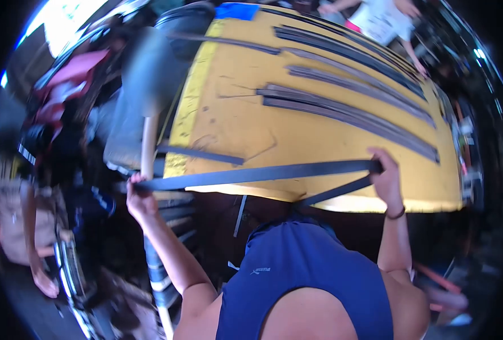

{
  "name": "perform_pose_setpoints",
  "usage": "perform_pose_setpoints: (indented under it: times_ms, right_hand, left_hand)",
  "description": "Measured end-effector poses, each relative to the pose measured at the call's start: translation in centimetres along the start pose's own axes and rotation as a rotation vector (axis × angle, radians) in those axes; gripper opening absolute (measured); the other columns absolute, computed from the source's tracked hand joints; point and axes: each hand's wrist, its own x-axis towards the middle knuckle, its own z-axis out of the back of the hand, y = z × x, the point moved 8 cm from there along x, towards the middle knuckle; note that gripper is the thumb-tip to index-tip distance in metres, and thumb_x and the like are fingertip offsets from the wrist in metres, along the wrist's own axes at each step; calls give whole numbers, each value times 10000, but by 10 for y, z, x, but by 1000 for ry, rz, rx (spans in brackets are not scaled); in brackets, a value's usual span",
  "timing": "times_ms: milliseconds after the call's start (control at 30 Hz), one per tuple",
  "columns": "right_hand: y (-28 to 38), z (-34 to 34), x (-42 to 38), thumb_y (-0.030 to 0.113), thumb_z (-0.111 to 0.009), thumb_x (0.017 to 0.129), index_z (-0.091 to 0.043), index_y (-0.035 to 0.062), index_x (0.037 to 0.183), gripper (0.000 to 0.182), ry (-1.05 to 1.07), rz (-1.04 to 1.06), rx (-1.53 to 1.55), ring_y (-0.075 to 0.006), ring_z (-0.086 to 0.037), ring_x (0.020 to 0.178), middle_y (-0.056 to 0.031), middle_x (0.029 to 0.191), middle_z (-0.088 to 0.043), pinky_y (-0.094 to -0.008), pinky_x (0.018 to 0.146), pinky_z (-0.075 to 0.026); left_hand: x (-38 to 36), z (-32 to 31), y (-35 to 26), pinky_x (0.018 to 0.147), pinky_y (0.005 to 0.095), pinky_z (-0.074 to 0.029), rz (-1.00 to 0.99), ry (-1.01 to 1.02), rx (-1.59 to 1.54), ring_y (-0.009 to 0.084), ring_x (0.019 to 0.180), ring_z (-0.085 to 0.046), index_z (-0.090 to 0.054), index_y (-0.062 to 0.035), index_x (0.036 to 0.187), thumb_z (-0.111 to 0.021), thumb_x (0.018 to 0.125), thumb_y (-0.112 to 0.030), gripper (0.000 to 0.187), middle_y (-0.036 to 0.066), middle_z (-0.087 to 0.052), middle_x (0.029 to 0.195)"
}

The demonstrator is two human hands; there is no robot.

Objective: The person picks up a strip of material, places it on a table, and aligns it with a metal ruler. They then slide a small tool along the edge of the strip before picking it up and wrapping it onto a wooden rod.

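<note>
A long dark strip (263, 174) stretches between my two hands, above the near edge of the yellow table (229, 136). My left hand (141, 198) is closed on its left end, beside a pale upright pole. At the right, my right hand (385, 174) grips the strip, and a further length slants down from there toward my body. A short dark strip (206, 154) lies on the table just beyond the held one. Farther back, bundles of dark strips (348, 116) lie across the tabletop.
Another person (381, 21) stands at the table's far side. At the left are a person's arm (36, 260), a red object (73, 76) and a large dark bag-like shape (178, 34). The pale pole (148, 141) rises close to my left hand.
</note>
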Motion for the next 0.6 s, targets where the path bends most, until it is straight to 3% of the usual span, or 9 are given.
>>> perform_pose_setpoints:
  times_ms: [67, 133, 167, 233, 267, 333, 400, 433, 600]
  right_hand:
    - [-29, 69, -4, -251, -538, 668, -631, 23, 1150, 562, -203, 14, -102, -152, -556, 785, -47, 831, -564, -262, 766, -489]
    - [-56, 126, -17, -269, -421, 736, -604, -16, 1184, 546, -290, 22, -203, -119, -537, 865, -9, 921, -532, -245, 800, -463]
    - [-85, 157, -23, -268, -479, 680, -627, -9, 1150, 557, -378, 25, -163, -154, -574, 859, -48, 898, -600, -283, 822, -488]
    - [-103, 205, -35, -240, -463, 757, -637, -15, 1121, 462, -503, 31, -298, -151, -577, 877, -45, 896, -594, -288, 837, -484]
    - [-132, 232, -42, -196, -490, 799, -641, -8, 1104, 389, -533, 18, -329, -197, -617, 916, -84, 937, -636, -301, 861, -487]
    - [-157, 279, -55, -175, -497, 791, -646, 5, 1083, 374, -637, -79, -641, -295, -644, 980, -142, 1022, -667, -342, 896, -492]
    - [-201, 325, -68, -171, -506, 739, -655, 29, 1058, 405, -730, -98, -789, -372, -614, 1058, -178, 1097, -661, -393, 945, -472]
    - [-221, 344, -74, -175, -508, 683, -655, 50, 1059, 461, -762, 6, -929, -371, -590, 1098, -162, 1105, -661, -420, 977, -452]
    - [-325, 432, -85, -83, -620, 680, -644, 159, 1164, 542, -839, -314, -1173, -295, -556, 1175, -71, 1208, -629, -420, 1013, -413]
  left_hand:
    - [0, 3, 6, 905, 357, -470, -26, -215, 78, 238, 925, -554, -503, 33, 1036, -366, 1045, -134, 216, 110, -552, 974]
    - [10, 0, 24, 911, 360, -478, -42, -134, 136, 249, 959, -568, -516, 36, 1061, -381, 1038, -132, 216, 119, -571, 1015]
    - [12, -10, 36, 931, 368, -480, -37, -95, 175, 258, 979, -578, -520, 44, 1088, -367, 1044, -146, 248, 133, -586, 1028]
    - [18, -21, 61, 948, 377, -485, -15, -44, 228, 270, 1010, -591, -530, 58, 1114, -371, 1047, -165, 282, 153, -609, 1049]
    - [22, -26, 73, 924, 373, -490, -25, -77, 271, 262, 987, -585, -536, 56, 1101, -394, 1040, -165, 270, 148, -595, 1034]
    - [26, -44, 100, 907, 368, -487, 16, 78, 256, 253, 961, -571, -528, 49, 1091, -411, 1033, -156, 243, 142, -575, 1017]
    - [23, -63, 124, 883, 361, -464, 25, 69, 324, 241, 933, -538, -492, 20, 1063, -373, 1045, -151, 209, 109, -543, 998]
    - [22, -69, 134, 886, 356, -465, 34, 47, 340, 237, 934, -541, -493, 21, 1064, -370, 1047, -150, 212, 109, -547, 1000]
    - [10, -103, 187, 908, 340, -488, -33, -84, 485, 237, 953, -590, -562, 57, 1075, -401, 1041, -129, 248, 127, -615, 1001]
